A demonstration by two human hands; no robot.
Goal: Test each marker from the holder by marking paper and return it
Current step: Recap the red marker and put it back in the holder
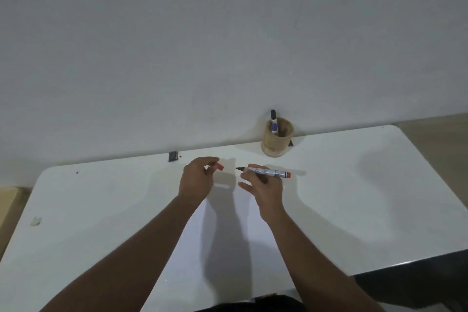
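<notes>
Tabletop (354, 197): white, rounded corners, pushed against a pale wall; carries everything below.
Paper (228, 248): white sheet at centre, running toward 6 o'clock between the forearms; no marks visible, though shadow covers much of it.
Holder (277, 138): wooden cup at 1 o'clock from the hands, near the wall edge; holds a blue marker (274, 121) standing tilted.
Left hand (196, 180): closed, pinching the red cap (219, 166) between fingertips, raised above the paper's far end.
Right hand (263, 185): gripping the uncapped marker (266, 172) with thumb and forefinger, remaining fingers spread loose; barrel roughly level, dark tip toward 9 o'clock facing the cap, red end plug toward 3 o'clock.
Small bits: dark clip-like piece (173, 156) at 11 o'clock by the wall; pale scrap (36, 221) at 9 o'clock; irrelevant.
Step in hand, judged: cap off, stroke not yet made.
Doing it well: rotate the tip down toward 6 o'clock, draw a short line on bare paper, keep the cap held ready, press it on fully, then drop the marker into the holder.
</notes>
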